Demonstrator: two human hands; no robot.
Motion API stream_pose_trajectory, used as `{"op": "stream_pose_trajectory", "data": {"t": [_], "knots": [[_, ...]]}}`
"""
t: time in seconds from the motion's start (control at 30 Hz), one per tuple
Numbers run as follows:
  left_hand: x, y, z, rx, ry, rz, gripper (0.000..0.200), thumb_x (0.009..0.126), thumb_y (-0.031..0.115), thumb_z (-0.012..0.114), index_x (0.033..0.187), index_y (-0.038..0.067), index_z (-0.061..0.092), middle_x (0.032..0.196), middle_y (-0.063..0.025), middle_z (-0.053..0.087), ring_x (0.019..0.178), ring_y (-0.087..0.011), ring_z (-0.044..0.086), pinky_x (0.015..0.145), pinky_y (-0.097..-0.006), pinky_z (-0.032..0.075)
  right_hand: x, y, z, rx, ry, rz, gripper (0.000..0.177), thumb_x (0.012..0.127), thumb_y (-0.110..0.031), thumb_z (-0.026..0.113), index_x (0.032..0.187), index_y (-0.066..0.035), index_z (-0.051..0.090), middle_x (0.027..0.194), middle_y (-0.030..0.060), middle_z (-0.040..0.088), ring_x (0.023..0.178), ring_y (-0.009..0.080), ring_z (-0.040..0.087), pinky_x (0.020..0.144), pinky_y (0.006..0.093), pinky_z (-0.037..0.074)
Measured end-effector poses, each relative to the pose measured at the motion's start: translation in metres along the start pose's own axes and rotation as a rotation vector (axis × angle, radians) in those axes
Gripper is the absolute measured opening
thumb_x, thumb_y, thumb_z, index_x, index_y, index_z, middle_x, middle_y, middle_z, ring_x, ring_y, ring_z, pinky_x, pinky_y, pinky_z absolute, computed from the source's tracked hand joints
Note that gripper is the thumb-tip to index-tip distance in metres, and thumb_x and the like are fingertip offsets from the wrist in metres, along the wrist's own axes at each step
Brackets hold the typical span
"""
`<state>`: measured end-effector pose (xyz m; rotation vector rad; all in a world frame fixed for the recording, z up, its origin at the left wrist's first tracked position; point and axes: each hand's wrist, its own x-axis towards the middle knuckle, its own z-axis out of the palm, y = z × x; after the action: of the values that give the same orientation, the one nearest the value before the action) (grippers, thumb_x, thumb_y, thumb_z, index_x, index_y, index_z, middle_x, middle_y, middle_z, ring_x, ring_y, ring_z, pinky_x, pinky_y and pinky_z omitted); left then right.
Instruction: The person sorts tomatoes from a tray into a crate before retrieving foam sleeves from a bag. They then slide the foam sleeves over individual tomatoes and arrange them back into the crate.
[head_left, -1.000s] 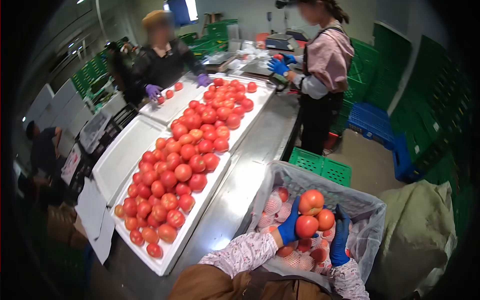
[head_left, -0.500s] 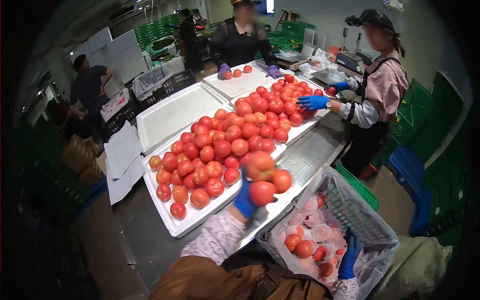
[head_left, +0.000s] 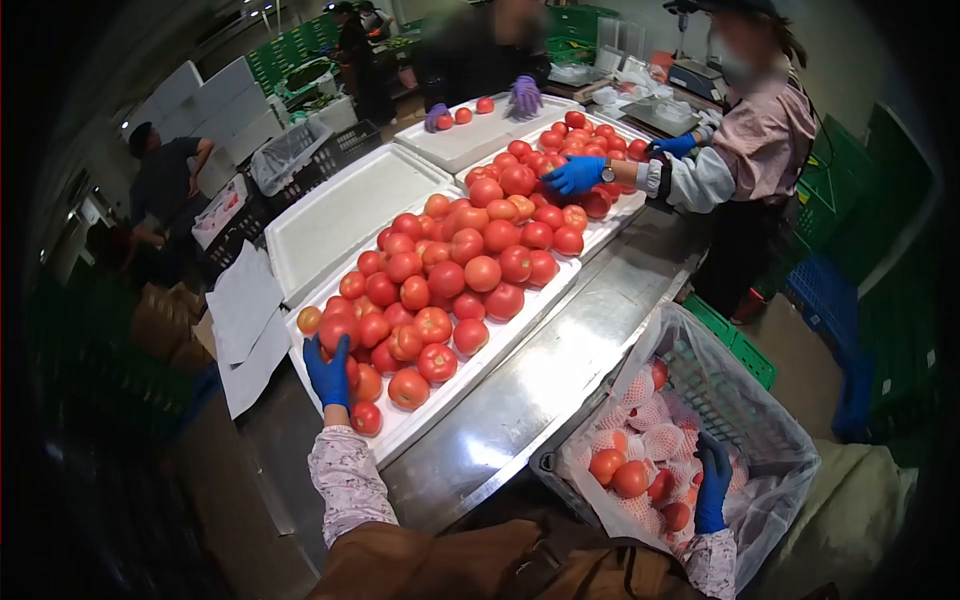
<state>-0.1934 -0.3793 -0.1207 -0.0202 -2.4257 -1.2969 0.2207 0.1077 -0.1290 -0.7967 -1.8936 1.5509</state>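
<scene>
My left hand (head_left: pixel 328 372), in a blue glove, has its fingers curled round a tomato (head_left: pixel 338 328) at the left corner of a white foam tray (head_left: pixel 400 440). The tray is heaped with red tomatoes (head_left: pixel 433 325). Down in a crate with a clear plastic liner (head_left: pixel 740 385), my right hand (head_left: pixel 712 485), also blue-gloved, rests against tomatoes in foam net sleeves (head_left: pixel 663 440). Its fingers look stretched out, though part of them is hidden. A few bare tomatoes (head_left: pixel 631 479) lie left of it among the netted ones.
Across the table, a person in purple gloves (head_left: pixel 525 97) stands by a foam lid holding three tomatoes (head_left: pixel 463 116). At right, a co-worker's blue-gloved hand (head_left: pixel 575 175) touches tomatoes in a second tray. Another foam lid (head_left: pixel 350 215) and white sheets (head_left: pixel 245 325) lie at left.
My left hand, which held three tomatoes over the tray's near edge, has swung left to the tray's corner. My right hand stays in the crate. The co-worker's hand has moved left over the tomatoes.
</scene>
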Motion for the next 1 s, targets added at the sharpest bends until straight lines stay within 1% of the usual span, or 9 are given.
{"op": "stream_pose_trajectory", "data": {"t": [0.07,0.1,0.2,0.3,0.47,0.57,0.63,0.8,1.0], "knots": [[0.013,-0.005,0.013,-0.083,0.177,0.038,0.055,0.075,0.031,0.066,0.116,-0.001,0.047,0.110,-0.0129,0.054,0.101,-0.0211,0.052,0.090,-0.0307,0.039,-0.002,0.013,0.003,-0.126,-0.021,-0.022,0.028,0.083,-0.006,0.048,0.109,0.001,0.053,0.105,0.0089,0.056,0.093,0.0173,0.053,0.081,0.0280,0.042],[0.021,-0.002,0.015,-0.184,0.111,0.007,0.056,0.076,0.031,0.065,0.119,-0.001,0.045,0.114,-0.0143,0.052,0.104,-0.0225,0.051,0.091,-0.0308,0.039,-0.002,0.021,0.003,-0.248,-0.061,-0.049,0.029,0.082,-0.006,0.051,0.110,0.000,0.053,0.106,0.0090,0.055,0.095,0.0179,0.052,0.083,0.0286,0.041],[0.036,0.026,0.020,0.113,0.051,-0.218,0.072,0.074,0.044,0.062,0.130,0.008,0.034,0.118,-0.0184,0.050,0.110,-0.0288,0.049,0.090,-0.0341,0.039,-0.011,0.039,0.007,-0.402,-0.182,-0.098,0.039,0.075,-0.008,0.060,0.113,-0.006,0.052,0.111,0.0122,0.051,0.105,0.0245,0.048,0.090,0.0320,0.037],[0.046,0.044,0.030,0.445,0.015,-0.127,0.081,0.069,0.050,0.064,0.131,0.009,0.032,0.109,-0.0205,0.055,0.099,-0.0359,0.054,0.084,-0.0381,0.043,-0.017,0.033,0.012,-0.427,-0.192,-0.129,0.039,0.074,-0.009,0.060,0.113,-0.006,0.052,0.112,0.0127,0.051,0.107,0.0265,0.048,0.091,0.0334,0.037],[0.054,0.019,0.037,0.464,-0.066,0.037,0.084,0.068,0.057,0.060,0.134,0.018,0.027,0.117,-0.0230,0.048,0.104,-0.0398,0.049,0.084,-0.0461,0.041,-0.020,0.035,0.004,-0.440,-0.186,-0.115,0.041,0.073,-0.009,0.060,0.113,-0.005,0.052,0.111,0.0137,0.051,0.107,0.0277,0.049,0.091,0.0335,0.037],[0.049,0.027,0.036,0.536,-0.070,-0.013,0.084,0.068,0.057,0.060,0.134,0.018,0.027,0.117,-0.0230,0.048,0.104,-0.0396,0.049,0.084,-0.0459,0.041,-0.021,0.039,0.007,-0.537,-0.286,-0.045,0.042,0.074,-0.020,0.060,0.112,-0.004,0.052,0.108,0.0164,0.053,0.102,0.0317,0.050,0.087,0.0356,0.039],[0.045,0.036,0.036,0.568,-0.056,-0.012,0.083,0.068,0.057,0.060,0.134,0.019,0.027,0.117,-0.0229,0.048,0.105,-0.0395,0.049,0.085,-0.0457,0.041,-0.022,0.038,0.010,-0.696,-0.519,-0.041,0.043,0.075,-0.022,0.059,0.113,-0.003,0.052,0.099,0.0182,0.056,0.093,0.0330,0.053,0.081,0.0366,0.042],[0.044,0.034,0.038,0.615,-0.033,-0.047,0.082,0.068,0.056,0.060,0.134,0.022,0.027,0.118,-0.0223,0.047,0.105,-0.0396,0.049,0.084,-0.0463,0.042,-0.020,0.021,0.013,-0.643,-0.532,0.052,0.044,0.075,-0.025,0.058,0.112,-0.003,0.052,0.092,0.0193,0.057,0.086,0.0341,0.054,0.076,0.0376,0.043],[0.043,0.036,0.039,0.578,-0.021,-0.048,0.081,0.068,0.056,0.060,0.134,0.020,0.029,0.119,-0.0206,0.048,0.105,-0.0379,0.049,0.084,-0.0447,0.042,-0.022,0.025,0.020,-0.506,-0.496,0.090,0.054,0.072,-0.017,0.058,0.123,-0.007,0.044,0.112,0.0194,0.050,0.099,0.0341,0.050,0.082,0.0382,0.041]]}}
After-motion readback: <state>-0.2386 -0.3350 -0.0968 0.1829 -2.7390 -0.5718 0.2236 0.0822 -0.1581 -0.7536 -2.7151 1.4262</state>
